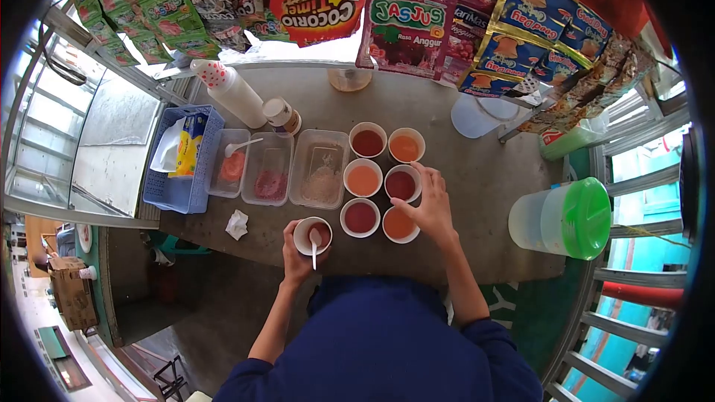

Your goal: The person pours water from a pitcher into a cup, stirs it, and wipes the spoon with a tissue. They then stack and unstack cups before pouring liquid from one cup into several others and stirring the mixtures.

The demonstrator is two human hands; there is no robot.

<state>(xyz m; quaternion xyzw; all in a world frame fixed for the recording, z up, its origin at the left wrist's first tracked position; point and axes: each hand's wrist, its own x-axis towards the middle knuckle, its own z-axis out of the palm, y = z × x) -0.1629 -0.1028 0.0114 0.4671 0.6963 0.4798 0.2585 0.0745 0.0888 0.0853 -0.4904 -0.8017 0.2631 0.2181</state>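
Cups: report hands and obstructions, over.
Left hand holding cup, spoon inside. Right hand at middle-right cup, grip unclear. Six cups standing, two columns. Nothing evident in the way.

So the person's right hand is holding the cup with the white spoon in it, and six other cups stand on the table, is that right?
Not quite: the head view shows the left hand holding the cup with the white spoon; six other cups do stand on the table.

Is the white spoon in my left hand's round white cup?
In: the white spoon dips inside the white cup, handle crossing its rim.
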